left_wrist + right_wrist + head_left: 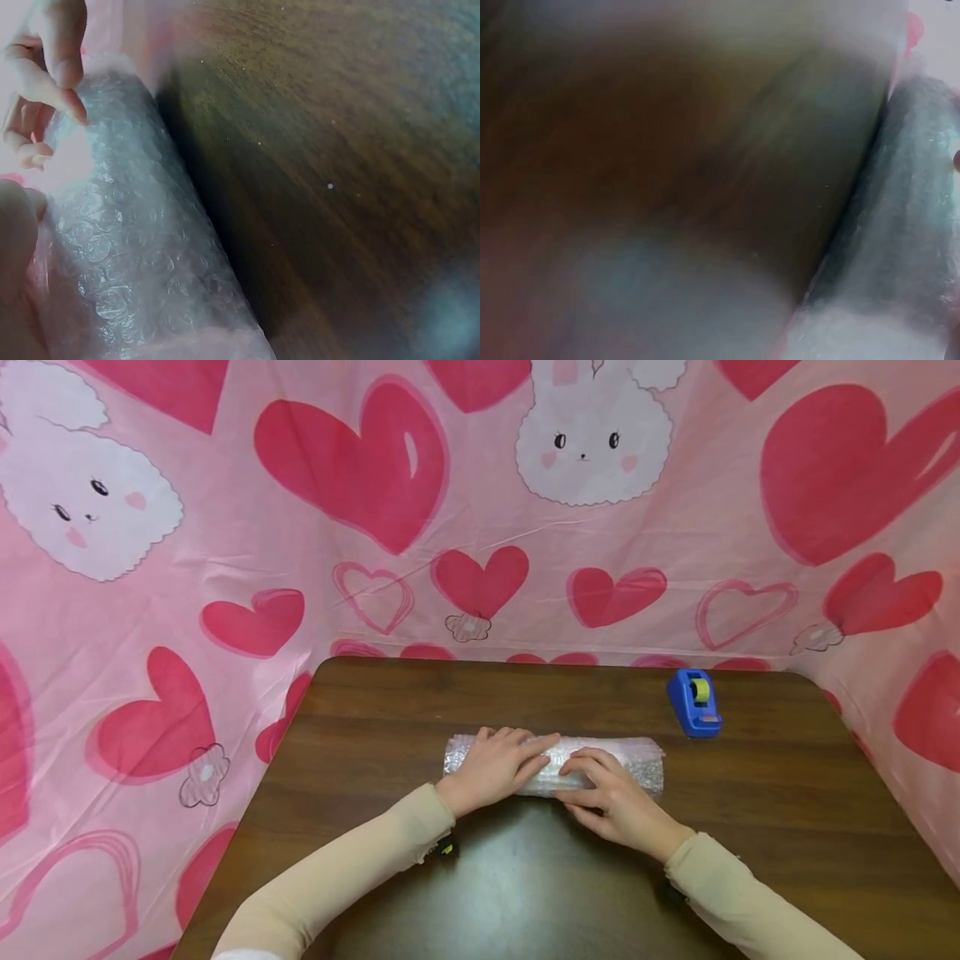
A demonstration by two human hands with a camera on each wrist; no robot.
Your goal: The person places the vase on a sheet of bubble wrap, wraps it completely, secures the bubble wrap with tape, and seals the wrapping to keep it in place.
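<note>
A roll of bubble wrap (630,764) lies sideways across the middle of the table, its clear bubbles showing large in the left wrist view (150,247). My left hand (491,768) rests on top of the roll's left half, fingers extended. On the right half, my right hand (611,797) touches the near side and top with bent, spread fingers. In the left wrist view the right hand (45,67) hovers over or touches the far part of the roll; contact is unclear there. Whether anything is inside the roll is hidden.
A blue tape dispenser (693,703) with a yellow roll of tape stands at the back right of the dark wooden table (375,710). Pink sheeting (480,527) printed with hearts and rabbits hangs behind the table and along its sides.
</note>
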